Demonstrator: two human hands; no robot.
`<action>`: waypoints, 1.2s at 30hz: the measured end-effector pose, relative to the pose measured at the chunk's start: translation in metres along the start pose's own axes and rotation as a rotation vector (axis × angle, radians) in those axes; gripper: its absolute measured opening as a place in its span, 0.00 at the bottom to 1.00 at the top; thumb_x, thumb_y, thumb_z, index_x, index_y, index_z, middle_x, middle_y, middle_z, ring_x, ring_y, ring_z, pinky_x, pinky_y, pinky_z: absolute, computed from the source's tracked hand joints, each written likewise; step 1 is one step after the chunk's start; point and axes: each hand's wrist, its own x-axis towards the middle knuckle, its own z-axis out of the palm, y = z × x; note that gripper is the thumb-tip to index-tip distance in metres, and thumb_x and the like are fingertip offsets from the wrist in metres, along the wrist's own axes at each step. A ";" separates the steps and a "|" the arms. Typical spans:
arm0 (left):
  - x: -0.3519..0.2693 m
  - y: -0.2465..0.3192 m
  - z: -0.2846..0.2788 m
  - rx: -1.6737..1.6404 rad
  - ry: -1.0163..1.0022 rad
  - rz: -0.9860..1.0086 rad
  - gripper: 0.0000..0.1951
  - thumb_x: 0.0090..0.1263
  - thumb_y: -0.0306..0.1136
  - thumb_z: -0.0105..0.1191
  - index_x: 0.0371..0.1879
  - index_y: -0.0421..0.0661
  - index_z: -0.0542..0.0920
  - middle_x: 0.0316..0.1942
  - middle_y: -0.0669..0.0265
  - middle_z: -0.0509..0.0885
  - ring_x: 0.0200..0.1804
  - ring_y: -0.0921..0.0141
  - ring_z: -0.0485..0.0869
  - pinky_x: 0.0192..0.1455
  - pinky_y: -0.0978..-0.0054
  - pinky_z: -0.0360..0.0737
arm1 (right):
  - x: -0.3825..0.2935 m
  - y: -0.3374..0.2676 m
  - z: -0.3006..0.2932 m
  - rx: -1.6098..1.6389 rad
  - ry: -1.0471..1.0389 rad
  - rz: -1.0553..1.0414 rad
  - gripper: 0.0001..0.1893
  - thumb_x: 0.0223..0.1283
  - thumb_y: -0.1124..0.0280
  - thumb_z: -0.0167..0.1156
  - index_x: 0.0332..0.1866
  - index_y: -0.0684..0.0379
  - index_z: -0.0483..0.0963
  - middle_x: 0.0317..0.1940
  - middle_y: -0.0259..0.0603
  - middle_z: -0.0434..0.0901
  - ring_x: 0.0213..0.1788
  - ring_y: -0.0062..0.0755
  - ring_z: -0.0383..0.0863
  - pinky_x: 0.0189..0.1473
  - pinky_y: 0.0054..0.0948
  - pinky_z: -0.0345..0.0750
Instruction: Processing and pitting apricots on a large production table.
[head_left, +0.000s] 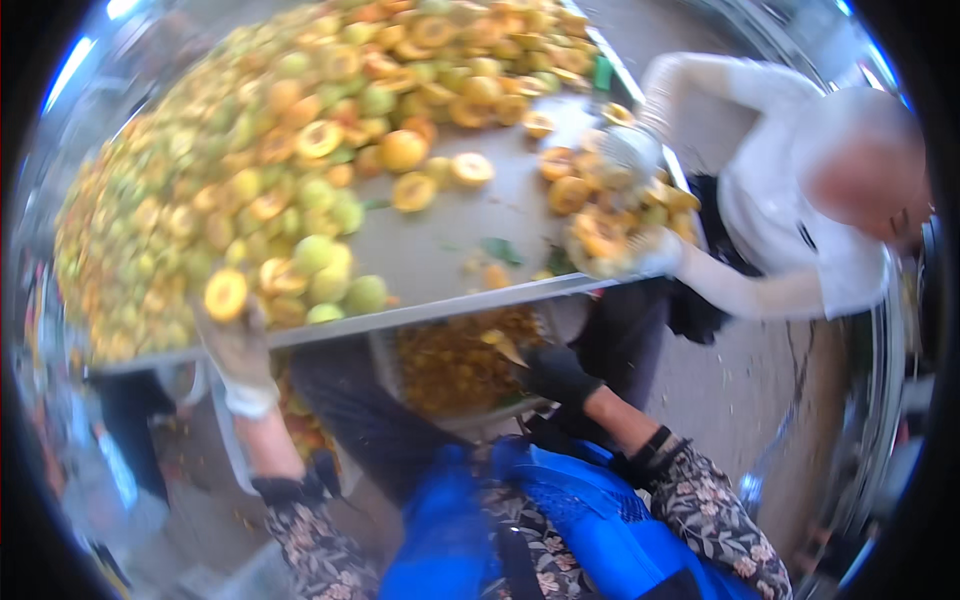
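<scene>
My left hand (238, 341), in a pale glove, is at the near edge of a metal table (427, 259) heaped with fruit. Its fingers are on a halved fruit, likely an apricot or peach (226, 294), with the orange cut face up. My right hand (559, 373), in a dark glove, is closed around a small tool (504, 347) with a yellowish part that sticks out to the left; blur hides its exact kind. That hand is below the table edge, over a container of fruit pieces (457, 360). Whole green-yellow fruits (324, 264) sit just right of my left hand.
A co-worker in white (780, 165) stands at the table's right end, both gloved hands on a pile of halved fruit (600, 217). A raised metal rim borders the table. Another pale container (232, 435) stands below at left. Green leaves (501, 250) lie on the tabletop.
</scene>
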 end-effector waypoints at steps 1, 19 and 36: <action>-0.028 0.004 0.021 -0.157 -0.169 -0.111 0.28 0.78 0.52 0.45 0.66 0.42 0.70 0.48 0.59 0.83 0.42 0.72 0.82 0.41 0.79 0.80 | 0.001 -0.012 -0.009 0.002 0.060 -0.031 0.14 0.58 0.57 0.63 0.38 0.59 0.79 0.20 0.46 0.80 0.21 0.49 0.81 0.26 0.45 0.77; -0.188 -0.025 0.202 -0.711 -0.274 -0.770 0.26 0.77 0.48 0.50 0.59 0.35 0.72 0.49 0.56 0.81 0.51 0.62 0.82 0.53 0.69 0.85 | -0.057 -0.059 -0.092 0.389 0.174 0.074 0.17 0.63 0.63 0.62 0.49 0.62 0.69 0.24 0.54 0.79 0.30 0.54 0.83 0.33 0.46 0.77; -0.185 -0.013 0.209 -0.110 -0.339 -0.193 0.41 0.76 0.68 0.23 0.62 0.40 0.71 0.40 0.55 0.83 0.34 0.66 0.84 0.39 0.72 0.82 | -0.019 -0.114 -0.130 0.263 0.423 -0.135 0.11 0.61 0.67 0.63 0.41 0.59 0.70 0.21 0.49 0.78 0.24 0.50 0.82 0.26 0.43 0.75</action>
